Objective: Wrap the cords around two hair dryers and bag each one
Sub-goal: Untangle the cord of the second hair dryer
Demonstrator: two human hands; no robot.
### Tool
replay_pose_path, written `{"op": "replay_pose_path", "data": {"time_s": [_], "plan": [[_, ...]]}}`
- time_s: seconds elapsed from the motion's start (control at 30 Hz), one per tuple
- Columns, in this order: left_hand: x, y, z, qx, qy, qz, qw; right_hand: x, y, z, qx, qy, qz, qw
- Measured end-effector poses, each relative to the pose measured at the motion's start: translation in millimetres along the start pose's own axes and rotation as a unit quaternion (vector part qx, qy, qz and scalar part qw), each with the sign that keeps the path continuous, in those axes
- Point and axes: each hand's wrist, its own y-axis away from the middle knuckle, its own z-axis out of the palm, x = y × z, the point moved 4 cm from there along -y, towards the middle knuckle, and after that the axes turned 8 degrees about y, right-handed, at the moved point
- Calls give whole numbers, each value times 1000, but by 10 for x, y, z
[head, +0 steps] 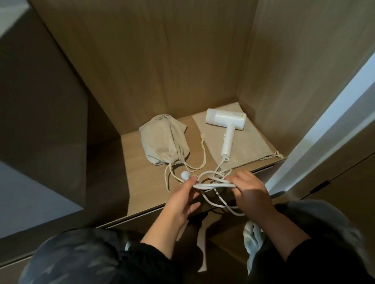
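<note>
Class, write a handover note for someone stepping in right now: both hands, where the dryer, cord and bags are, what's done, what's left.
Left hand pinches the white cord near its plug; right hand grips the gathered loops.
White hair dryer lies on the flat bag, right side of shelf.
Cinched bag at left looks full, contents hidden: likely done.
To do: wrap cord round dryer, bag it.

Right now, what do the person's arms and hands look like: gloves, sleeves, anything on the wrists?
Both are bare: no glove on the left hand or the right hand. No ring, watch or band shows on fingers or wrists. Each arm wears a dark, black-looking long sleeve, the left sleeve and the right sleeve, ending partway up the forearm.
</note>
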Motion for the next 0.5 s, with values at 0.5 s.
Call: {"op": "replay_pose_path", "data": {"time_s": [0.5], "plan": [[-88,205,-558,47,-51,126,990,-483,220,301,-133,-26,36,990]]}}
